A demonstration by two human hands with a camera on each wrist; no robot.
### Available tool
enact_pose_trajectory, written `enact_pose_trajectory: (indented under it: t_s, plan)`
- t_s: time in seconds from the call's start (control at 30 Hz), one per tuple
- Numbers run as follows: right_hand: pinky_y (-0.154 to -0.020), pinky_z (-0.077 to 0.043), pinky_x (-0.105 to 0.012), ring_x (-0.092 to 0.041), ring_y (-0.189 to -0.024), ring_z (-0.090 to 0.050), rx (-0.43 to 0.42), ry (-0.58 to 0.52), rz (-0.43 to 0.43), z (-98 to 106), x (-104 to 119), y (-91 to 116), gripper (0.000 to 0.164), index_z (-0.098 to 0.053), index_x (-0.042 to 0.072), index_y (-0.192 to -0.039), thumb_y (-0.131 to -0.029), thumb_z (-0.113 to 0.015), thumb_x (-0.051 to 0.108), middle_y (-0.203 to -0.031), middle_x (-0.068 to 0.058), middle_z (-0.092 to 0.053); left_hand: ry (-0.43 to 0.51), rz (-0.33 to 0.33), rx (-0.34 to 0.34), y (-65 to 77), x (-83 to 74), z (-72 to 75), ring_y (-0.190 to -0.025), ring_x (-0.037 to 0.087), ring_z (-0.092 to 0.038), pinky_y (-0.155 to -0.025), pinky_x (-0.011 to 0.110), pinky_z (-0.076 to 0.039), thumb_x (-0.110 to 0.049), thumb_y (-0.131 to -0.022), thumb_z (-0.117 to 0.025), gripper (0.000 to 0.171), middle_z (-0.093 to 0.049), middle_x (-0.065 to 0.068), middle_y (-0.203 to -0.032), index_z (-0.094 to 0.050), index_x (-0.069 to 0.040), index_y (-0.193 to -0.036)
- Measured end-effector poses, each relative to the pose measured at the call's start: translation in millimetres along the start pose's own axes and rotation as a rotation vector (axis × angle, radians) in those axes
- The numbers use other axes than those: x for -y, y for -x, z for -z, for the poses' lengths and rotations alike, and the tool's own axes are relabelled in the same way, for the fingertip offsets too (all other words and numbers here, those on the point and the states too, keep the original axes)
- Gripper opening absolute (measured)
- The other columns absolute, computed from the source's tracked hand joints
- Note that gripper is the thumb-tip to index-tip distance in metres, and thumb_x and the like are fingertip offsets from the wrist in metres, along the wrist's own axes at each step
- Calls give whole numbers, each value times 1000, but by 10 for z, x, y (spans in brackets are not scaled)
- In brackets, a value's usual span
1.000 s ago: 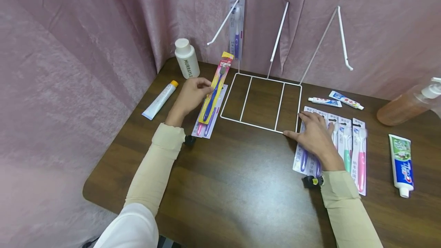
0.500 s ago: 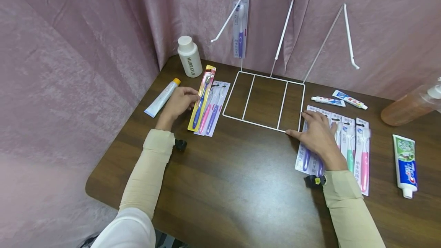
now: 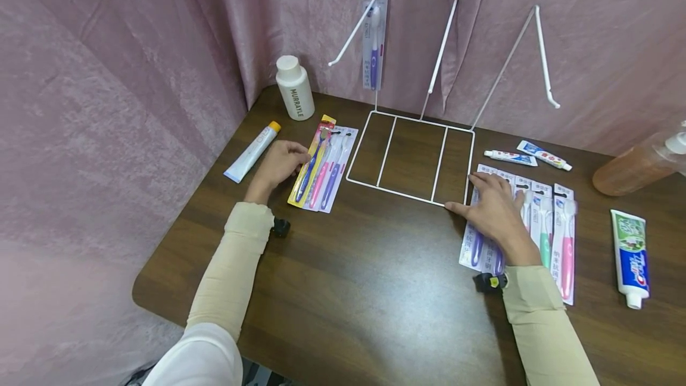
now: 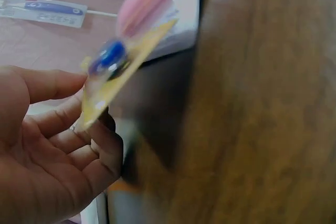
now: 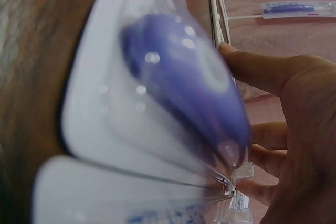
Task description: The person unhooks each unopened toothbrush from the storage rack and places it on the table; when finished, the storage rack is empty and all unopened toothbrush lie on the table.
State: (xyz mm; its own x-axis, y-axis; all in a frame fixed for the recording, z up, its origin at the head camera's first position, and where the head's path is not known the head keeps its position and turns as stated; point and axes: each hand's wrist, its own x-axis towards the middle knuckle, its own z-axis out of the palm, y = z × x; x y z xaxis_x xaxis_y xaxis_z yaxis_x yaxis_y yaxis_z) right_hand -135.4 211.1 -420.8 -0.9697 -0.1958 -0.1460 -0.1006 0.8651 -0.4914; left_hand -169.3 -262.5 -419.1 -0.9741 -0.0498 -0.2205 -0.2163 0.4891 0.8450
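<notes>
On the left of the table, my left hand pinches the edge of a yellow-backed packaged toothbrush with a blue handle. That pack lies beside and partly over a pink packaged toothbrush, next to a purple packaged toothbrush. In the left wrist view, the yellow card is tilted between thumb and fingers. My right hand rests spread over a row of packaged toothbrushes, its thumb at the front right corner of the white wire rack. The right wrist view shows a purple handle close up.
One packaged toothbrush hangs on the rack's left hook; two other hooks stick out. Around are a white bottle, an orange-capped tube, two small tubes, a toothpaste tube and a pump bottle. A pink curtain hangs behind.
My left hand has moved left and lowered the yellow toothbrush pack from above the pink and purple ones to beside them. The right hand stays in place.
</notes>
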Motion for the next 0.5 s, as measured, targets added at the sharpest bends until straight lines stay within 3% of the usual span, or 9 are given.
enact_pose_trajectory:
  t_s: [0.23, 0.37, 0.5]
  plan:
    - [-128, -1, -95, -61, -169, -22, 2, 3, 4, -7, -1, -5, 104, -43, -8, -170, -97, -84, 54, -179, -33, -37, -73, -4, -16, 11, 26, 2, -110, 26, -63, -91, 35, -51, -19, -110, -66, 33, -75, 21, -127, -80, 6, -127]
    - [-127, -1, -96, -62, -169, -21, 11, 16, 2, 4, 11, 11, 104, -42, -9, -170, -99, -85, 53, -179, -35, -37, -78, -23, -29, -9, 54, 1, -107, 25, -64, -89, 37, -52, -20, -108, -68, 31, -77, 18, -121, -82, 4, -121]
    - [-126, -2, -96, -62, -169, -21, 6, 16, -2, -3, 9, 10, 103, -42, -9, -170, -99, -85, 51, -179, -34, -37, -84, -19, -21, -17, 59, -16, -104, 25, -67, -87, 35, -55, -18, -109, -67, 32, -78, 20, -122, -80, 5, -128]
